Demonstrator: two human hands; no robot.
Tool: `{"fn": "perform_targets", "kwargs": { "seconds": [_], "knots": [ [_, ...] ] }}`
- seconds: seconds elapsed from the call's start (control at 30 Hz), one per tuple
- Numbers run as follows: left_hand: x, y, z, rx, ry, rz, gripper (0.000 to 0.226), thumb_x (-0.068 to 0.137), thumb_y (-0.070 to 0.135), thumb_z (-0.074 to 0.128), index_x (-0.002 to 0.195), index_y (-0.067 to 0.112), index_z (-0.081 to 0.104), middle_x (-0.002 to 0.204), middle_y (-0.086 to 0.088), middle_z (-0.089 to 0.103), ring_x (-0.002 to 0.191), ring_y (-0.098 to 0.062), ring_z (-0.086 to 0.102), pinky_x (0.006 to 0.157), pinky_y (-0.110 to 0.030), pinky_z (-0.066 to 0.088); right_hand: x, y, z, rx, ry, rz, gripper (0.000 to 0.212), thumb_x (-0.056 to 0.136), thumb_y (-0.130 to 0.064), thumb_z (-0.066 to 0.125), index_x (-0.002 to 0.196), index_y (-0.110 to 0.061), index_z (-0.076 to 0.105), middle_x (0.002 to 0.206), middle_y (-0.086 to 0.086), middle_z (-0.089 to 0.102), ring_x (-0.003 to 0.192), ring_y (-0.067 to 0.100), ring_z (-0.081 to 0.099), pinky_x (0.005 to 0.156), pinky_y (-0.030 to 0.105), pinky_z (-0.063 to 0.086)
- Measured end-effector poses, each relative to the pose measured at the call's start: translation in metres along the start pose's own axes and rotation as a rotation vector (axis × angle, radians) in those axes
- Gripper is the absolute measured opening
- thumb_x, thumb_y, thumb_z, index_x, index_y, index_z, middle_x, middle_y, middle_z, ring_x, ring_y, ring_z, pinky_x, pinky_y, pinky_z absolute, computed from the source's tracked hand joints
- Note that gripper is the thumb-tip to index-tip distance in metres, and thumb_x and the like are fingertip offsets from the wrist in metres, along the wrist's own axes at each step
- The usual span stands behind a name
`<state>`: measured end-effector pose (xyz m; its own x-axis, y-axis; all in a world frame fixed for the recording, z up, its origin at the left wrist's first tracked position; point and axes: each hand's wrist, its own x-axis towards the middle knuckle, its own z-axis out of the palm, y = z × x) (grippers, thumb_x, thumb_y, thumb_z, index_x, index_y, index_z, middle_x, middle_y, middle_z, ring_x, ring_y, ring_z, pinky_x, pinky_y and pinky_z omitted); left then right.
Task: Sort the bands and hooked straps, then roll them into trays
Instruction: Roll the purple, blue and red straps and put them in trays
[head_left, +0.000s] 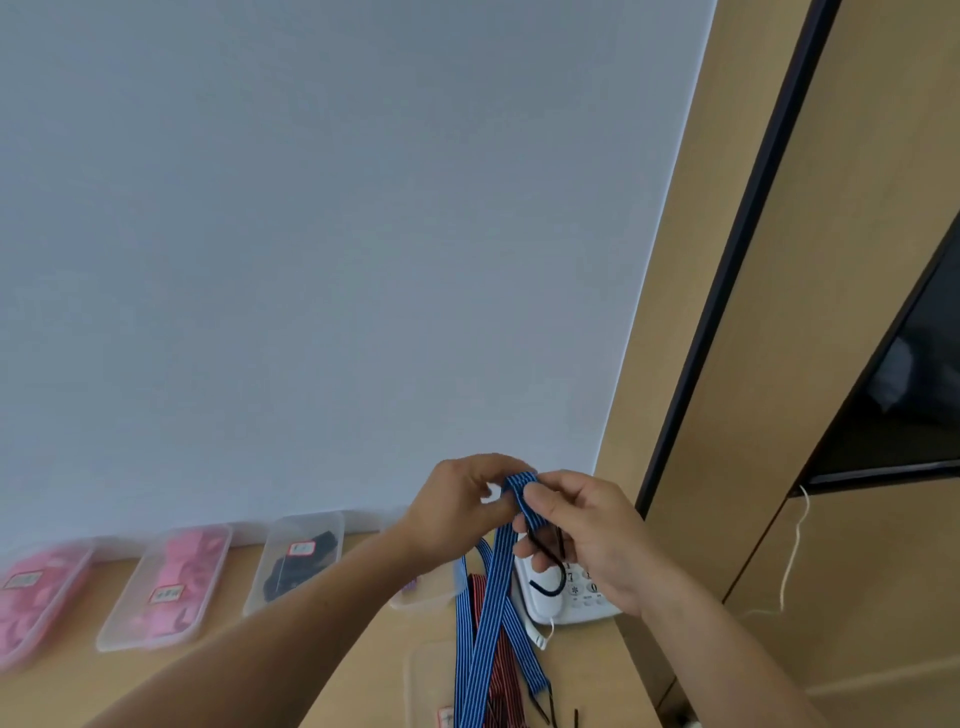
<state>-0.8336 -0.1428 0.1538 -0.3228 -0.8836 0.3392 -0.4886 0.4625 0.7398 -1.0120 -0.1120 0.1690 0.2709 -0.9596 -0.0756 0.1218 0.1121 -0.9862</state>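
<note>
Both pinched the strap (497, 571) at its fold, left hand (457, 501) just beside right hand (592, 540); a hook (563, 571) hung below the right fingers.

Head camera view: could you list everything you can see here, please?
Blue striped elastic strap with black hook: one, blue, held up, hanging to the table.
Red-and-black striped strap: one, behind the blue one.
Clear plastic trays of pink bands: two, far left.
Clear plastic tray of black items: one, right of those.
Other clear trays: two, one behind the left forearm, one under the straps.
White telephone: one, right.
Wooden table: one, tan, below.
White wall: one, behind.
Left hand: pinches the blue strap's top.
Right hand: grips it beside.
</note>
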Motion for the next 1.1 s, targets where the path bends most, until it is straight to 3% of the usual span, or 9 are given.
{"fn": "perform_targets", "kwargs": {
  "seconds": [0.2,0.37,0.43,0.57,0.67,0.73,0.8,0.9,1.1],
  "knots": [
    [0.009,-0.003,-0.013,-0.160,0.098,-0.220,0.019,0.091,0.005,0.064,0.106,0.016,0.066,0.084,-0.013,0.075,0.076,-0.028,0.066,0.082,-0.046,0.052,-0.007,0.000,0.002,-0.174,-0.026,-0.020,0.014,0.090,-0.008,0.068,0.103,-0.003,0.068,0.082,0.008,0.075,0.071,0.014,0.067,0.059,0.021,0.050],
    [0.001,0.000,-0.005,-0.200,-0.055,-0.229,0.019,0.092,0.011,0.064,0.105,0.024,0.060,0.069,-0.006,0.071,0.058,-0.014,0.057,0.062,-0.034,0.050,-0.005,-0.002,0.006,-0.186,0.091,-0.079,0.014,0.084,-0.002,0.072,0.095,-0.011,0.072,0.067,-0.005,0.068,0.057,0.003,0.055,0.054,0.019,0.043],
    [-0.002,0.002,-0.002,-0.339,-0.107,-0.255,0.021,0.090,-0.001,0.059,0.105,0.012,0.065,0.072,-0.001,0.073,0.065,-0.014,0.065,0.064,-0.029,0.053,-0.003,-0.004,0.005,-0.172,0.136,-0.103,0.012,0.084,-0.002,0.073,0.092,-0.011,0.072,0.066,-0.002,0.068,0.053,0.003,0.053,0.052,0.019,0.042],
    [-0.005,0.005,-0.008,-0.672,-0.184,-0.371,0.022,0.084,-0.004,0.050,0.096,-0.003,0.068,0.093,-0.019,0.074,0.086,-0.027,0.071,0.069,-0.028,0.056,0.000,-0.006,-0.001,-0.272,0.220,-0.142,0.010,0.082,-0.007,0.076,0.087,-0.015,0.073,0.066,-0.004,0.071,0.051,0.000,0.057,0.052,0.014,0.044],
    [-0.007,0.005,-0.009,-0.838,-0.267,-0.414,0.044,0.079,0.011,0.047,0.120,-0.001,0.058,0.103,-0.023,0.073,0.094,-0.036,0.071,0.076,-0.037,0.058,0.002,-0.005,-0.003,-0.302,0.249,-0.159,0.008,0.082,-0.009,0.077,0.086,-0.016,0.074,0.067,-0.003,0.072,0.051,-0.001,0.057,0.051,0.012,0.043],
    [-0.010,0.004,-0.008,-0.841,-0.264,-0.427,0.054,0.080,0.020,0.052,0.134,0.017,0.046,0.105,-0.019,0.073,0.097,-0.038,0.071,0.078,-0.040,0.058,0.004,-0.003,0.000,-0.313,0.254,-0.167,0.008,0.083,-0.010,0.076,0.087,-0.017,0.073,0.067,-0.004,0.073,0.053,-0.001,0.059,0.052,0.013,0.044],
    [-0.011,0.006,-0.007,-0.803,-0.243,-0.385,0.051,0.082,0.028,0.056,0.132,0.027,0.050,0.106,-0.016,0.073,0.097,-0.038,0.071,0.082,-0.044,0.058,0.005,-0.001,0.002,-0.312,0.265,-0.173,0.009,0.083,-0.011,0.076,0.086,-0.019,0.073,0.067,-0.006,0.072,0.051,-0.002,0.058,0.052,0.013,0.045],
    [-0.012,0.009,-0.008,-0.737,-0.221,-0.337,0.035,0.088,0.030,0.056,0.115,0.010,0.067,0.104,-0.017,0.072,0.095,-0.034,0.071,0.084,-0.044,0.058,0.007,0.001,0.003,-0.322,0.282,-0.160,0.008,0.082,-0.013,0.077,0.085,-0.020,0.074,0.067,-0.008,0.072,0.054,-0.001,0.060,0.054,0.013,0.045],
    [-0.014,0.012,-0.012,-0.653,-0.189,-0.324,0.019,0.093,0.015,0.065,0.104,0.001,0.070,0.099,-0.014,0.075,0.096,-0.027,0.072,0.081,-0.035,0.059,0.009,0.004,0.002,-0.370,0.317,-0.180,0.008,0.079,-0.017,0.080,0.078,-0.023,0.075,0.068,-0.007,0.073,0.057,0.000,0.063,0.055,0.013,0.047]
  ]
}}
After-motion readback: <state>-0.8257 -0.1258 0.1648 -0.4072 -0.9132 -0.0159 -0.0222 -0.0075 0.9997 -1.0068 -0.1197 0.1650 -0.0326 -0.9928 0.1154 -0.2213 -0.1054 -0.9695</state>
